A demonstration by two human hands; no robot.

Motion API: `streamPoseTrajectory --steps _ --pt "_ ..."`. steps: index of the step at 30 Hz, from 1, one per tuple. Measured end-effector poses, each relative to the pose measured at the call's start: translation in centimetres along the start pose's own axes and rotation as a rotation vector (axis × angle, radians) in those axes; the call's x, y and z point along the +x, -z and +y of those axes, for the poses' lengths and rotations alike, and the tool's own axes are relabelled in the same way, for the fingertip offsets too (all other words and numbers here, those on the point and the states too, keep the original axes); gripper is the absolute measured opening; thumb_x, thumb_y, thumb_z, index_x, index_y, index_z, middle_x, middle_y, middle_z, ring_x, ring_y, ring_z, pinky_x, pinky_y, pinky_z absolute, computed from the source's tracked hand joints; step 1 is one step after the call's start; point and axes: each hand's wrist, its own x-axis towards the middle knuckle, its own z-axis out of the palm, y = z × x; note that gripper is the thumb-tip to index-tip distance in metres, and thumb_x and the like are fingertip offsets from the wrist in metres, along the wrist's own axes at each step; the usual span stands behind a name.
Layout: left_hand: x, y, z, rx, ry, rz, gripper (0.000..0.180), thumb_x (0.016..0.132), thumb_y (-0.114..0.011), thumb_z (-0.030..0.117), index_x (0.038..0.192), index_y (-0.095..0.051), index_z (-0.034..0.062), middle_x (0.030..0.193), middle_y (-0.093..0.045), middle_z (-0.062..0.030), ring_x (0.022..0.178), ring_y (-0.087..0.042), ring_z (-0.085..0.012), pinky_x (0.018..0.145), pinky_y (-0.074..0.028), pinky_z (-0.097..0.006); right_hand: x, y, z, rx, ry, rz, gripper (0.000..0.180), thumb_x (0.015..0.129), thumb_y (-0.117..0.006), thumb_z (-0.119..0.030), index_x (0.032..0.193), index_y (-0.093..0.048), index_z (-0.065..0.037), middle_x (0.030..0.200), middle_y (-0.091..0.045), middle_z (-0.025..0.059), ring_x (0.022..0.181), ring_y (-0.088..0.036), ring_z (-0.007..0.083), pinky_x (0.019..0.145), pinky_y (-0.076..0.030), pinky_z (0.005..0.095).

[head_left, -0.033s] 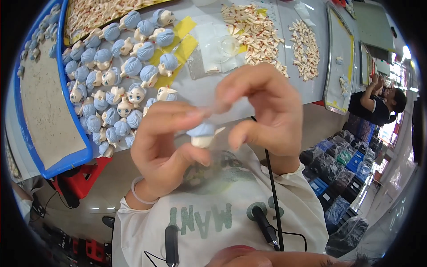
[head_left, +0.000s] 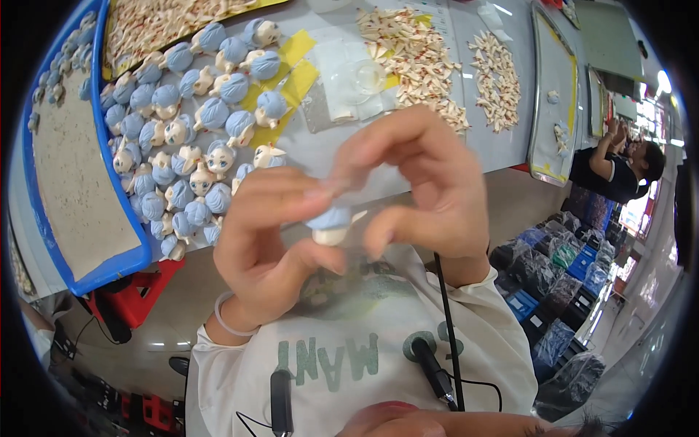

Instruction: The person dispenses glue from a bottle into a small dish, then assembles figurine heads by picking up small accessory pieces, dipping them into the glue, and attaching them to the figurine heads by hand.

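Pinching a rounded, blue-topped cream doll head (head_left: 331, 226): left hand (head_left: 258, 233), beside an arched, spread right hand (head_left: 440, 186).

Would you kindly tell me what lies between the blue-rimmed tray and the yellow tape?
In the head view, a loose crowd of blue-haired doll heads lies between the blue-rimmed tray and the yellow tape.

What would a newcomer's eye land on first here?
Probably the crowd of blue-haired doll heads at upper left, some with painted faces showing. Next, at centre, the left hand pinching a small blue-and-cream doll head, with the right hand curved open beside it. Beyond the hands, two heaps of small pale pointed pieces lie at upper right.
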Motion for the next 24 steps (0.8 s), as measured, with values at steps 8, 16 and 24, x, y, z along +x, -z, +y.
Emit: streamPoseTrajectory --steps 8,16,24 --pt "0.6 -1.0 1.2 0.736 -0.277 -0.178 0.035 0.065 -0.072 0.02 0.095 -0.058 0.0114 0.098 -0.059 -0.0057 0.082 -0.049 -0.0242 0.074 -0.04 -0.034 -1.4 0.8 0.1 0.34 -0.215 -0.047 0.046 0.063 -0.072 0.002 0.101 -0.047 -0.001 0.097 -0.054 0.0088 0.088 -0.055 0.0161 0.075 -0.044 0.0283" --pt "0.0 3.7 3.8 0.789 -0.246 0.063 0.032 0.072 -0.07 0.012 0.097 -0.054 0.0026 0.102 -0.051 -0.0143 0.092 -0.052 -0.0274 0.077 -0.045 -0.036 -6.3 18.1 0.6 -0.793 -0.142 0.962 0.023 0.074 -0.057 -0.005 0.097 -0.059 -0.003 0.085 -0.058 0.0052 0.074 -0.053 0.0096 0.068 -0.043 0.0218" --pt "6.0 9.4 6.9 1.409 -0.056 0.107 0.023 0.083 -0.051 0.003 0.106 -0.054 0.0016 0.106 -0.053 -0.0107 0.096 -0.053 -0.0228 0.077 -0.044 -0.031 -12.0 25.2 2.1 -1.632 -0.341 0.999 0.028 0.07 -0.053 -0.007 0.098 -0.059 -0.003 0.095 -0.056 0.0112 0.088 -0.055 0.023 0.078 -0.044 0.0308"
